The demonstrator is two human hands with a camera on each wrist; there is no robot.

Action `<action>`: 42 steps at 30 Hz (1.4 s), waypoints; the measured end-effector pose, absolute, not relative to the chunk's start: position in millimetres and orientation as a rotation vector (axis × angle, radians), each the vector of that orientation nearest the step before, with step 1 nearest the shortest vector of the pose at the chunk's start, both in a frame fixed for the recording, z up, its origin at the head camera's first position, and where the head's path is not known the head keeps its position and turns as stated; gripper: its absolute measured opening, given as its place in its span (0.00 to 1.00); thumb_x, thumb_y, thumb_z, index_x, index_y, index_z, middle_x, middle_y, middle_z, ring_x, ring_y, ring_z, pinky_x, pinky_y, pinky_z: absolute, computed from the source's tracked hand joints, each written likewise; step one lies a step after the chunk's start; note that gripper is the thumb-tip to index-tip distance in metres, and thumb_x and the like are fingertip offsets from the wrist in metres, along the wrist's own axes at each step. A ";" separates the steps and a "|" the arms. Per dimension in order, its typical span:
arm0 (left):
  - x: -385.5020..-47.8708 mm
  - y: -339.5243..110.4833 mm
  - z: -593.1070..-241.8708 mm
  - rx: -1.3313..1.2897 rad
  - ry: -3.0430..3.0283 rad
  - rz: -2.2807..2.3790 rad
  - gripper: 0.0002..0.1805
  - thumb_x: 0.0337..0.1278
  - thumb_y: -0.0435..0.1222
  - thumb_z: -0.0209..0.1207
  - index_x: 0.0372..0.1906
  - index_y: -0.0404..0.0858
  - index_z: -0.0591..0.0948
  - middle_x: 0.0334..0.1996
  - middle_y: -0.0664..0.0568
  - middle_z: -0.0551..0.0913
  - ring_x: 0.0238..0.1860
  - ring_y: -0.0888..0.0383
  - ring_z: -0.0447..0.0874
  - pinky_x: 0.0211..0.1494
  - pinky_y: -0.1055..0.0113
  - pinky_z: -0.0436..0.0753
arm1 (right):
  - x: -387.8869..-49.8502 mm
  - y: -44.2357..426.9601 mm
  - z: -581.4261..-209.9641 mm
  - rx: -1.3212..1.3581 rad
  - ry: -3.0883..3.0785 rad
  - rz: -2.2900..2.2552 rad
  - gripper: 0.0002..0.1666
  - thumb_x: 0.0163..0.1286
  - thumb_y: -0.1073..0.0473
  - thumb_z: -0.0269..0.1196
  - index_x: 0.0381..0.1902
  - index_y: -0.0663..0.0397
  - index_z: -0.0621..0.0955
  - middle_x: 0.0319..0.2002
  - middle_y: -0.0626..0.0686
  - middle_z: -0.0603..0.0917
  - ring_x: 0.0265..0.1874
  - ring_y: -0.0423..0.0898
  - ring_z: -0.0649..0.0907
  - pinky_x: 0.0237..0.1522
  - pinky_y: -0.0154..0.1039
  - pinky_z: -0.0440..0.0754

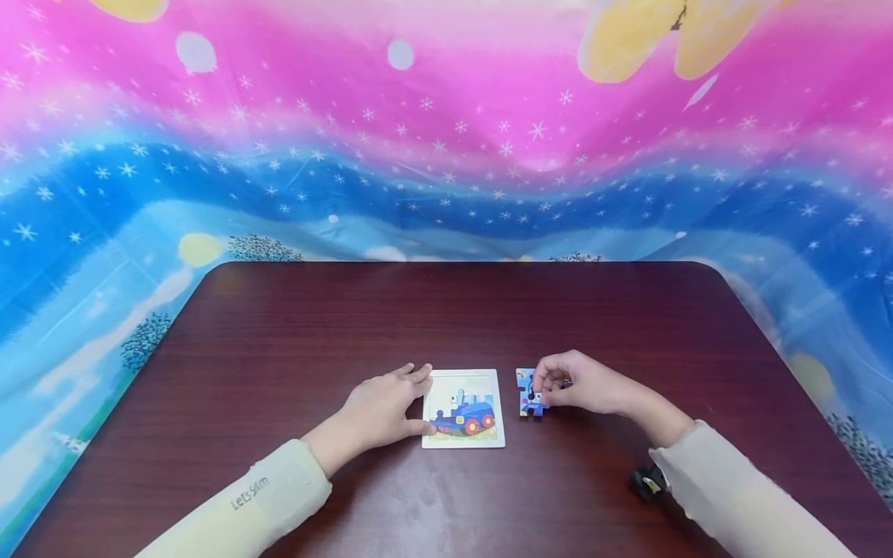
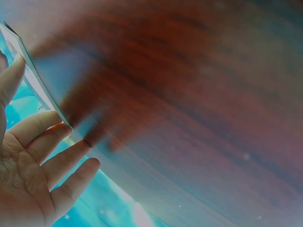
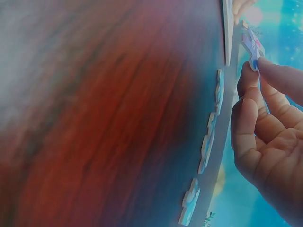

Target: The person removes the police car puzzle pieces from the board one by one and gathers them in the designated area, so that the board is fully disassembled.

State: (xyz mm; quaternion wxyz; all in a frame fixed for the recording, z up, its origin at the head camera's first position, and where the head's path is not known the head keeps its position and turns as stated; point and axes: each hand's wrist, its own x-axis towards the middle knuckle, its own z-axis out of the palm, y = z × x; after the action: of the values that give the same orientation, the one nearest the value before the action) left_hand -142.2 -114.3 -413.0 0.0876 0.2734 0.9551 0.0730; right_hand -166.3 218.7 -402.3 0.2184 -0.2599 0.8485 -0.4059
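A square picture puzzle board (image 1: 463, 373) with a white rim lies on the table. Its picture shows a blue train with red wheels. My left hand (image 1: 387, 403) rests at the board's left edge, fingers and thumb extended and touching the rim. In the left wrist view, the fingers of that hand (image 2: 40, 165) lie along the board's edge. To the right of the board, my right hand (image 1: 575, 384) pinches a puzzle piece (image 3: 253, 47) between thumb and forefinger, above the table. Other puzzle pieces (image 1: 525, 399) lie beneath and beside this hand, partly hidden by it.
Several loose pieces (image 3: 208, 142) lie in a row on the table in the right wrist view. The dark red-brown table (image 1: 349, 310) has rounded far corners. A black object (image 1: 647, 482) sits by the right cuff. A patterned cloth (image 1: 446, 155) hangs behind.
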 end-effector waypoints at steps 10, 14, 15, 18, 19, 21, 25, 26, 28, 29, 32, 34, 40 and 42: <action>-141.7 -114.4 -412.4 0.823 2.847 0.225 0.38 0.49 0.58 0.69 0.65 0.45 0.78 0.71 0.52 0.72 0.72 0.49 0.70 0.55 0.46 0.83 | -165.3 220.0 -406.5 -0.716 2.343 -1.109 0.03 0.65 0.66 0.66 0.36 0.60 0.81 0.28 0.50 0.82 0.29 0.40 0.78 0.35 0.34 0.78; -140.7 -114.1 -411.2 0.824 2.842 0.229 0.38 0.49 0.58 0.69 0.65 0.44 0.78 0.71 0.52 0.72 0.72 0.49 0.70 0.55 0.47 0.83 | -166.7 219.5 -409.6 -0.734 2.347 -1.096 0.03 0.66 0.67 0.66 0.36 0.61 0.81 0.28 0.49 0.82 0.29 0.39 0.78 0.35 0.34 0.79; -140.7 -114.1 -411.1 0.824 2.842 0.227 0.38 0.50 0.58 0.69 0.65 0.44 0.78 0.71 0.52 0.72 0.72 0.49 0.70 0.55 0.47 0.83 | -167.1 219.4 -410.3 -0.740 2.349 -1.092 0.03 0.66 0.67 0.65 0.36 0.61 0.81 0.28 0.49 0.82 0.29 0.39 0.78 0.36 0.34 0.79; -140.7 -114.0 -411.3 0.824 2.841 0.226 0.38 0.50 0.58 0.69 0.65 0.44 0.78 0.71 0.52 0.72 0.72 0.49 0.70 0.56 0.47 0.83 | -167.8 219.2 -411.5 -0.754 2.363 -1.075 0.02 0.65 0.69 0.65 0.36 0.61 0.81 0.27 0.48 0.82 0.28 0.38 0.78 0.36 0.33 0.79; -140.8 -113.9 -411.3 0.823 2.841 0.227 0.39 0.50 0.58 0.69 0.66 0.44 0.78 0.71 0.52 0.72 0.72 0.49 0.70 0.56 0.47 0.83 | -167.8 219.3 -411.7 -0.755 2.369 -1.067 0.02 0.65 0.69 0.65 0.36 0.61 0.81 0.27 0.48 0.82 0.28 0.38 0.78 0.36 0.33 0.79; -140.8 -114.0 -411.6 0.818 2.839 0.225 0.39 0.50 0.58 0.69 0.66 0.44 0.77 0.71 0.52 0.71 0.72 0.49 0.69 0.56 0.47 0.82 | -167.7 219.1 -411.8 -0.755 2.381 -1.054 0.02 0.65 0.69 0.64 0.35 0.60 0.81 0.27 0.48 0.82 0.28 0.37 0.78 0.36 0.33 0.79; -140.9 -114.0 -411.8 0.816 2.838 0.223 0.39 0.50 0.58 0.68 0.67 0.44 0.77 0.71 0.52 0.72 0.72 0.49 0.69 0.57 0.48 0.82 | -167.3 219.1 -411.1 -0.748 2.414 -1.023 0.04 0.65 0.70 0.64 0.36 0.58 0.81 0.27 0.47 0.82 0.28 0.37 0.77 0.35 0.32 0.79; -140.9 -114.0 -411.7 0.815 2.836 0.223 0.39 0.51 0.58 0.68 0.67 0.44 0.77 0.71 0.52 0.72 0.72 0.49 0.69 0.57 0.48 0.82 | -167.2 219.2 -410.7 -0.744 2.426 -1.014 0.04 0.65 0.70 0.64 0.36 0.57 0.81 0.27 0.47 0.82 0.28 0.37 0.77 0.35 0.32 0.78; -141.0 -114.0 -411.2 0.811 2.832 0.228 0.39 0.51 0.58 0.68 0.67 0.43 0.77 0.71 0.52 0.72 0.72 0.48 0.69 0.57 0.47 0.82 | -167.5 219.8 -409.8 -0.732 2.458 -0.994 0.05 0.65 0.70 0.65 0.36 0.56 0.81 0.28 0.47 0.82 0.28 0.37 0.78 0.35 0.32 0.79; -141.1 -114.1 -411.1 0.810 2.831 0.229 0.39 0.51 0.58 0.68 0.66 0.43 0.77 0.71 0.52 0.72 0.72 0.48 0.69 0.57 0.47 0.82 | -167.9 220.0 -409.3 -0.732 2.475 -0.984 0.05 0.65 0.70 0.65 0.36 0.55 0.82 0.28 0.46 0.82 0.28 0.37 0.78 0.35 0.32 0.79; -141.6 -114.2 -411.0 0.808 2.832 0.222 0.39 0.51 0.58 0.68 0.66 0.44 0.77 0.71 0.52 0.72 0.72 0.48 0.69 0.57 0.47 0.82 | -169.7 219.5 -407.3 -0.740 2.514 -0.974 0.06 0.65 0.69 0.65 0.36 0.55 0.82 0.28 0.46 0.82 0.29 0.37 0.77 0.34 0.32 0.79; -141.7 -114.4 -411.1 0.812 2.836 0.217 0.39 0.50 0.58 0.69 0.66 0.44 0.78 0.71 0.52 0.72 0.72 0.48 0.70 0.57 0.47 0.82 | -171.0 218.0 -405.9 -0.754 2.528 -0.975 0.05 0.64 0.69 0.65 0.36 0.55 0.82 0.29 0.46 0.82 0.29 0.37 0.77 0.34 0.32 0.79; -141.1 -114.0 -411.0 0.812 2.838 0.213 0.39 0.50 0.58 0.69 0.66 0.45 0.77 0.71 0.52 0.71 0.73 0.49 0.69 0.54 0.47 0.83 | -174.6 204.7 -404.6 -0.787 2.532 -0.964 0.05 0.64 0.68 0.66 0.37 0.57 0.83 0.28 0.45 0.82 0.28 0.37 0.77 0.33 0.32 0.78; -141.0 -113.6 -410.9 0.814 2.841 0.215 0.38 0.50 0.58 0.69 0.66 0.45 0.78 0.71 0.52 0.71 0.72 0.49 0.69 0.54 0.47 0.83 | -175.9 197.2 -404.7 -0.805 2.525 -0.958 0.05 0.64 0.68 0.65 0.38 0.57 0.83 0.28 0.45 0.82 0.28 0.37 0.77 0.33 0.32 0.79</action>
State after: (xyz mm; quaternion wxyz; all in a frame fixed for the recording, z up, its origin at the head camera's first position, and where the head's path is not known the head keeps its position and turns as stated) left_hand -141.0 -113.6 -410.9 0.0893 0.2735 0.9550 0.0722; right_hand -175.9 197.2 -404.7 0.1611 -0.2820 0.8843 -0.3354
